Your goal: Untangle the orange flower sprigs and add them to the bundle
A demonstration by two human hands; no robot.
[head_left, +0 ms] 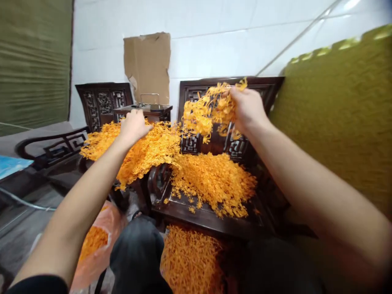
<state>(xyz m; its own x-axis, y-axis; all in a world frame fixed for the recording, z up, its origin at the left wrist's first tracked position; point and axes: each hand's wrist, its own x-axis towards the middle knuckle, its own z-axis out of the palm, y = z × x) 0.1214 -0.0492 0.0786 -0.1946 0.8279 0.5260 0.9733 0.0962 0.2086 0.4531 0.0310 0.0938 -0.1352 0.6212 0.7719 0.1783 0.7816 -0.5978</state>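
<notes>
My right hand (248, 107) is raised at the right, closed on a bunch of orange plastic flowers (200, 118) that hangs from the fingers in loose strands. On the left, my left hand (134, 124) lies over a broad pile of the same orange flowers (159, 143), its fingers curled and the thumb out to the side. The fingertips are hidden, so what they grip does not show. Below the raised bunch, a second pile of orange flowers (214, 179) covers much of a dark carved wooden chair's seat (196, 216).
An open pink bag (114, 220) with orange pieces stands at lower left. More orange pieces (190, 261) sit below the chair's front edge. A small dark table (165, 109) and cardboard sheet (147, 65) stand behind. A yellow-green padded mat (337, 114) rises at right.
</notes>
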